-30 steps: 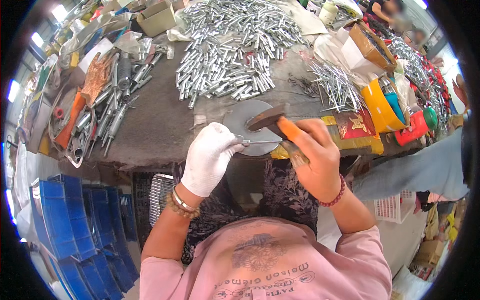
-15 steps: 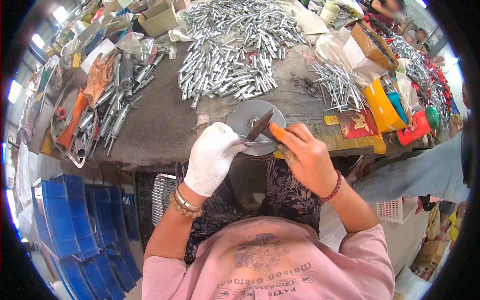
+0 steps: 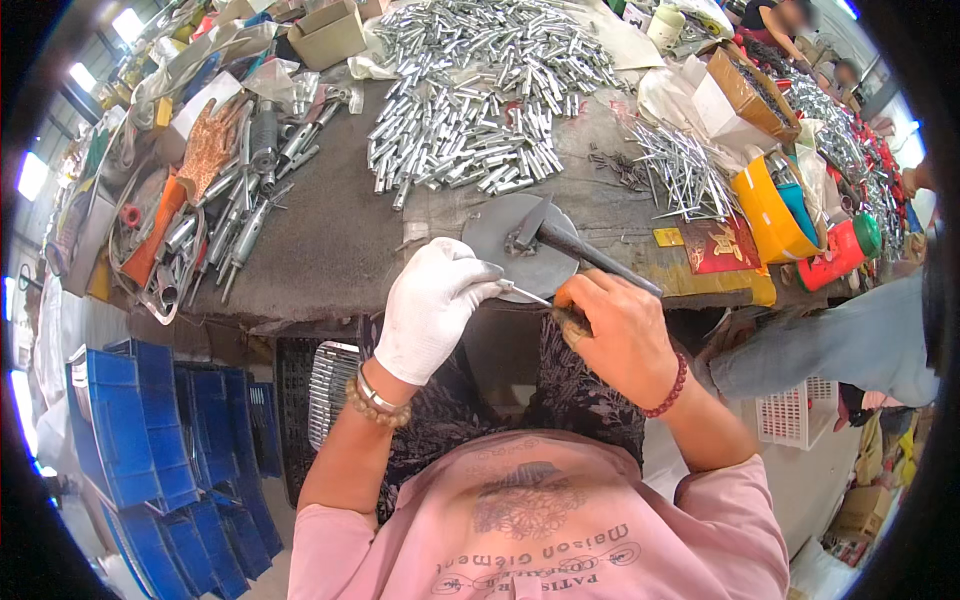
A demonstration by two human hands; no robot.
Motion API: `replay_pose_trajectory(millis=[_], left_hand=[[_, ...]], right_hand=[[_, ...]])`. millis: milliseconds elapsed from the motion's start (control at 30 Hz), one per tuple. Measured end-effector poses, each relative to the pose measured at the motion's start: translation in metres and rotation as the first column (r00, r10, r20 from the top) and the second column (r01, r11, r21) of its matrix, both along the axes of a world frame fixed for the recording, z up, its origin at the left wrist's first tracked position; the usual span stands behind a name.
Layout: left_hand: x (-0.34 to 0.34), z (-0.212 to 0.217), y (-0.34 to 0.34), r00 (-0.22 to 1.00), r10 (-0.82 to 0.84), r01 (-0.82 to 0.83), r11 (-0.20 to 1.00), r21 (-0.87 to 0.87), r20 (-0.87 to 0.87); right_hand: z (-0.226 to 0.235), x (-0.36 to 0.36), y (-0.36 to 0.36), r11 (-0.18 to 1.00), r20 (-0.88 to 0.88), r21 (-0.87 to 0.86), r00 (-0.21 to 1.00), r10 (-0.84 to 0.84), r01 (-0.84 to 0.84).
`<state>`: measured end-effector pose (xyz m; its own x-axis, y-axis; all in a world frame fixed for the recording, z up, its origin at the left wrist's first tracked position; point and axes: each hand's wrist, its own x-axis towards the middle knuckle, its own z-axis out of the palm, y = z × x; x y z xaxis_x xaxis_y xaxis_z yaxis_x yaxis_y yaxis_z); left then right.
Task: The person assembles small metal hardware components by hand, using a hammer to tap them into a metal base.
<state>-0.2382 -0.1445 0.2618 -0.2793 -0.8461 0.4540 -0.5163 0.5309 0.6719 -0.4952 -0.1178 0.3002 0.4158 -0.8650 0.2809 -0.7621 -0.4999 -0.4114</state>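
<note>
White-gloved left hand has its grip on a thin rod, can't tell if right hand grips too

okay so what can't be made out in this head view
Head view:
Thin metal rod: left end hidden by gloved left hand.
Right hand: palm hidden by its back.
Person in jeans: partly cut off by right rim.
Dark pieces in cardboard box: too small to tell apart.

The left hand hides one end of a thin metal rod; the lower edge crops the pink shirt; a co-worker's head is blurred.
</note>
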Motion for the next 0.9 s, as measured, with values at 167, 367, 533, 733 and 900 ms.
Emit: replay_pose_trajectory(millis=[167, 367, 533, 733, 900], left_hand=[[-0.018, -0.002, 0.029, 0.973, 0.220, -0.224, 0.973, -0.054, -0.071], [-0.036, -0.008, 0.058, 0.859, 0.385, -0.131, 0.803, 0.581, -0.338], [-0.035, -0.010, 0.061, 0.695, 0.468, 0.054, 0.723, 0.689, -0.546], [-0.025, -0.015, 0.070, 0.641, 0.494, 0.014, 0.758, 0.652, -0.587], [0.022, -0.020, 0.095, 0.618, 0.569, -0.184, 0.776, 0.604, -0.543]], right_hand=[[-0.005, 0.005, 0.009, 0.851, 0.324, 0.518, 0.941, -0.097, -0.091], [-0.012, 0.012, 0.019, 0.618, 0.472, 0.762, 0.818, -0.329, -0.191], [-0.013, 0.024, 0.026, 0.518, 0.453, 0.823, 0.820, -0.351, -0.233], [-0.027, 0.038, 0.037, 0.630, 0.458, 0.738, 0.866, -0.202, -0.243], [-0.027, 0.022, 0.018, 0.783, 0.599, 0.576, 0.773, -0.210, -0.234]])
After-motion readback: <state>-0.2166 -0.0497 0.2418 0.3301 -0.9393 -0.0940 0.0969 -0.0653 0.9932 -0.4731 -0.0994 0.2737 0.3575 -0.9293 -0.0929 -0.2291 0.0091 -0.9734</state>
